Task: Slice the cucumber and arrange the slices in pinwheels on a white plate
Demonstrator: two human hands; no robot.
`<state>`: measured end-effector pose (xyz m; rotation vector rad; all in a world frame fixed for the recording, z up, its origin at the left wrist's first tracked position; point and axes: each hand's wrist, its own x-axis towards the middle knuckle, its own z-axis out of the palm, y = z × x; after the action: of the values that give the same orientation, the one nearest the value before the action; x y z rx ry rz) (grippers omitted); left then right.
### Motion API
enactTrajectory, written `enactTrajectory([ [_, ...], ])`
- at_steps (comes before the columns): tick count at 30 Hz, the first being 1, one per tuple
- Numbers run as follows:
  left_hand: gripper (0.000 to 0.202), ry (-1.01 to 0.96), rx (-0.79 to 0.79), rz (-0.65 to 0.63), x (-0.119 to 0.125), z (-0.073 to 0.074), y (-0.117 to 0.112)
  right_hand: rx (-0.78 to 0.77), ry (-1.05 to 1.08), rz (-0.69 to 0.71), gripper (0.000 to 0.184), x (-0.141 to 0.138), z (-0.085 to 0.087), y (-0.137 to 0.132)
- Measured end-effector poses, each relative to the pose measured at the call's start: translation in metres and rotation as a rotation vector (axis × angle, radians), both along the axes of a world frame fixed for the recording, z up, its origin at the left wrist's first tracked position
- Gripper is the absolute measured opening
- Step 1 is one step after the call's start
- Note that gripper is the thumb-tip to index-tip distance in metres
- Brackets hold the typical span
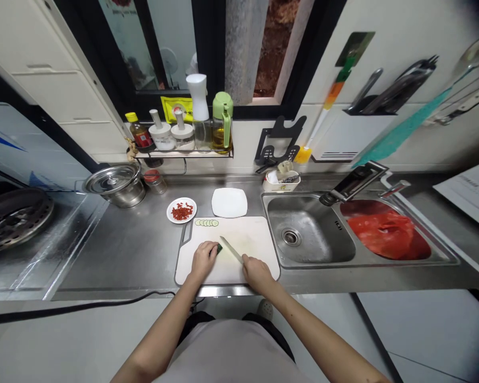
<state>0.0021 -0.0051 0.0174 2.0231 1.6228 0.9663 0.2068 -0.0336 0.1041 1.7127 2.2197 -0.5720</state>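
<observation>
My left hand point(204, 258) is closed over a dark green cucumber piece point(219, 248) on the white cutting board point(259, 234); most of the piece is hidden under my fingers. In my right hand point(256, 270) is the handle of a kitchen knife point(232, 250), its blade pointing up and left, close to the exposed end of the cucumber. Whether the blade touches it I cannot tell. Along the board's upper left edge several thin cucumber slices point(206, 223) lie overlapping in a row. Behind the board are a white plate point(229, 202) and a small dish point(170, 213) of red bits point(182, 211).
Right of the board is a steel sink point(311, 255) with a faucet point(353, 183); a red plastic bag point(383, 234) fills its second basin. A lidded steel pot point(123, 189) and a red-capped jar point(155, 182) stand at left. Seasoning bottles line a wall shelf point(187, 154).
</observation>
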Motion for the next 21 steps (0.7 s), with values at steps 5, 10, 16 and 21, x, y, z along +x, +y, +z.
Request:
enactTrajectory([
  [5,0.025,-0.003,-0.004,0.005,0.0,0.0,-0.001,0.051,-0.012,0.023,0.022,-0.002,0.002,0.002],
  [10,0.026,-0.064,-0.013,0.081,-0.003,0.0,-0.002,0.111,-0.062,0.051,0.024,0.002,0.003,0.007],
  [16,0.031,-0.212,-0.05,0.26,-0.008,0.01,0.001,0.249,-0.071,0.129,0.035,0.015,-0.001,0.013],
  [21,0.028,-0.25,-0.067,0.213,-0.007,0.025,0.013,0.321,-0.025,0.163,0.042,0.022,-0.003,0.016],
])
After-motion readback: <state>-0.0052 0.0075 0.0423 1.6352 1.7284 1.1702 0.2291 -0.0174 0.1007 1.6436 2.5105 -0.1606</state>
